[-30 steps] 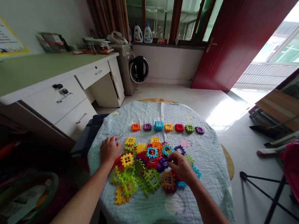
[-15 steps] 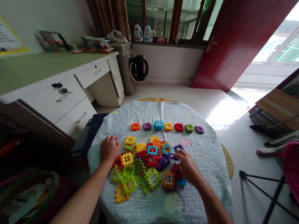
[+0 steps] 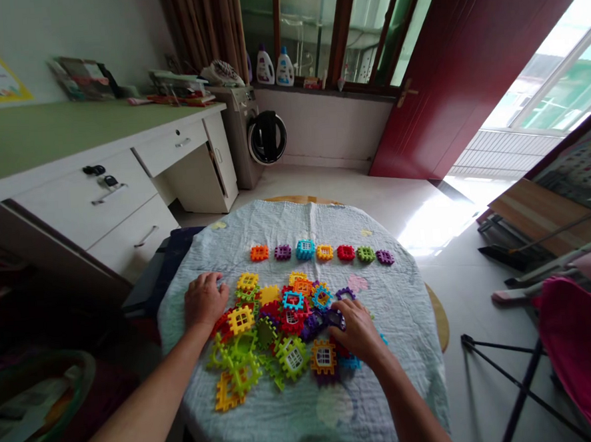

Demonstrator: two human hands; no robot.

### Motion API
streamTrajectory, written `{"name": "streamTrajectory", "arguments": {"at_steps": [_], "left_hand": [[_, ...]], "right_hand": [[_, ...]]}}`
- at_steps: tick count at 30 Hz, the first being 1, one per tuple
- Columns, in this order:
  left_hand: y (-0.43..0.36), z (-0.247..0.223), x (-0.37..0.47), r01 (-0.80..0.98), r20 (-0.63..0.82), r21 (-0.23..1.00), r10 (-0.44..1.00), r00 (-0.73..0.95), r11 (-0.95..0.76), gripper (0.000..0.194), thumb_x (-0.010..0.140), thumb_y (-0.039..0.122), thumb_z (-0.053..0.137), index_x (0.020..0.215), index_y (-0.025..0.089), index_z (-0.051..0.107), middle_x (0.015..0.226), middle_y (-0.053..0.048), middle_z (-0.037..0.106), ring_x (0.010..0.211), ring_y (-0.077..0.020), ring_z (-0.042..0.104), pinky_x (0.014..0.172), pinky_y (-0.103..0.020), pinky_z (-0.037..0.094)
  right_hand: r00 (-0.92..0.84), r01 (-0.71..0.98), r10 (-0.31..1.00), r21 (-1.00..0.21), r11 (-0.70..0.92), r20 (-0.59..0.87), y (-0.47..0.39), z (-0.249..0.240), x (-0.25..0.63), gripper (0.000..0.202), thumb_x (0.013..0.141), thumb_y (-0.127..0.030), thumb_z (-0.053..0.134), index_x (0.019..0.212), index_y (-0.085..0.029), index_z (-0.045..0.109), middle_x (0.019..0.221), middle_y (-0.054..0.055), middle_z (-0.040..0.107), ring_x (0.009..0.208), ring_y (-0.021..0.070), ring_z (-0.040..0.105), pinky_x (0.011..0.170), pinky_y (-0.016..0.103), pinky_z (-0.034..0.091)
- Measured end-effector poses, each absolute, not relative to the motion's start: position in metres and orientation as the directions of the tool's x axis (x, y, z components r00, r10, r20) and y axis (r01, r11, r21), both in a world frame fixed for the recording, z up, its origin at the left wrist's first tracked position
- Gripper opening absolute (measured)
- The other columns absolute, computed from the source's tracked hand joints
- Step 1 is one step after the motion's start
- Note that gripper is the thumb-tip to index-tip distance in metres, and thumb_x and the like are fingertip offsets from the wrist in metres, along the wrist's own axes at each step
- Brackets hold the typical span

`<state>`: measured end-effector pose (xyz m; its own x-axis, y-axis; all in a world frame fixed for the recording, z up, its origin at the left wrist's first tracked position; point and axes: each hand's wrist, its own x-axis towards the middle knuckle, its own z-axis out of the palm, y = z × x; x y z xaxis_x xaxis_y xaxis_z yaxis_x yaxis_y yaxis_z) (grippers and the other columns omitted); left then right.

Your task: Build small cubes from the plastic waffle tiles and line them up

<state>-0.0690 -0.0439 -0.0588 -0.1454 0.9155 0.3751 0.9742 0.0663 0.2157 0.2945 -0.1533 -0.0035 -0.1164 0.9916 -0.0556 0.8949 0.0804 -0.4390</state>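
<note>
A loose pile of interlocking plastic building blocks, square with notched edges and many with window grids, lies on the cloth; among them are a yellow block (image 3: pixel 241 320), a green block (image 3: pixel 292 358) and an orange block (image 3: pixel 323 357). My right hand (image 3: pixel 356 330) is at the pile's right side, with thumb and forefinger closed on a purple block (image 3: pixel 336 319). It partly hides red and blue blocks underneath. To the left of the pile, my left hand (image 3: pixel 205 300) rests on the cloth with loosely spread fingers, holding nothing.
Beyond the pile runs a row of several blocks, with a light blue block (image 3: pixel 305 250) among them. A pale blue cloth (image 3: pixel 318 426) covers the round table. A desk (image 3: pixel 70 135) stands at left, a washing machine (image 3: pixel 243 137) behind, a pink folding chair (image 3: pixel 583 343) at right.
The view has shifted slightly, moving the scene a little left. My right fingers have closed around a purple block in the pile. My left hand stays on the cloth.
</note>
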Motion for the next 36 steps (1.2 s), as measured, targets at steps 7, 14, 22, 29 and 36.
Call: {"name": "streamTrajectory", "arguments": {"at_steps": [7, 14, 22, 29, 36], "left_hand": [[-0.042, -0.063, -0.072, 0.98, 0.38, 0.195, 0.918, -0.117, 0.044, 0.03, 0.083, 0.028, 0.046, 0.104, 0.017, 0.064, 0.111, -0.012, 0.064, 0.102, -0.0287, 0.057, 0.091, -0.04, 0.042], [-0.042, -0.065, -0.074, 0.974, 0.378, 0.221, 0.917, -0.128, 0.045, 0.03, 0.083, 0.028, 0.046, 0.105, 0.016, 0.064, 0.113, -0.013, 0.064, 0.103, -0.0291, 0.056, 0.092, -0.04, 0.042], [-0.044, -0.061, -0.071, 0.982, 0.395, 0.181, 0.911, -0.117, 0.047, 0.029, 0.083, 0.027, 0.046, 0.104, 0.017, 0.064, 0.111, -0.012, 0.065, 0.102, -0.0285, 0.057, 0.09, -0.039, 0.043], [-0.042, -0.063, -0.073, 0.985, 0.408, 0.167, 0.908, -0.1, 0.033, 0.027, 0.082, 0.027, 0.046, 0.101, 0.017, 0.063, 0.109, -0.011, 0.066, 0.101, -0.028, 0.058, 0.09, -0.038, 0.044], [-0.04, -0.069, -0.077, 0.986, 0.423, 0.169, 0.903, -0.076, 0.004, 0.029, 0.084, 0.029, 0.043, 0.102, 0.016, 0.063, 0.109, -0.012, 0.065, 0.101, -0.0294, 0.058, 0.092, -0.04, 0.043]], "right_hand": [[-0.114, 0.868, 0.993, -0.49, 0.084, -0.03, -0.152, -0.008, 0.292, 0.039, 0.07, -0.018, 0.067, 0.108, -0.023, 0.062, 0.105, 0.005, 0.06, 0.104, 0.0239, 0.052, 0.091, 0.035, 0.039], [-0.108, 0.825, 0.994, -0.559, 0.083, -0.011, -0.15, -0.007, 0.306, 0.055, 0.068, -0.014, 0.066, 0.122, -0.021, 0.059, 0.116, 0.008, 0.059, 0.108, 0.0244, 0.052, 0.096, 0.037, 0.042], [-0.19, 0.781, 0.981, -0.598, 0.18, 0.047, -0.132, -0.006, 0.322, 0.045, 0.076, -0.03, 0.071, 0.119, -0.021, 0.063, 0.113, 0.008, 0.061, 0.105, 0.0226, 0.057, 0.093, 0.036, 0.046], [0.056, 0.957, 0.995, -0.288, -0.031, 0.078, -0.061, -0.004, 0.428, 0.042, 0.079, -0.019, 0.059, 0.12, -0.02, 0.063, 0.124, 0.011, 0.06, 0.112, 0.0262, 0.053, 0.096, 0.04, 0.04], [0.213, 0.974, 0.973, -0.062, -0.218, -0.085, -0.013, -0.009, 0.485, 0.082, 0.065, -0.013, 0.064, 0.143, -0.024, 0.044, 0.146, 0.013, 0.044, 0.123, 0.0343, 0.045, 0.089, 0.042, 0.041]]}}
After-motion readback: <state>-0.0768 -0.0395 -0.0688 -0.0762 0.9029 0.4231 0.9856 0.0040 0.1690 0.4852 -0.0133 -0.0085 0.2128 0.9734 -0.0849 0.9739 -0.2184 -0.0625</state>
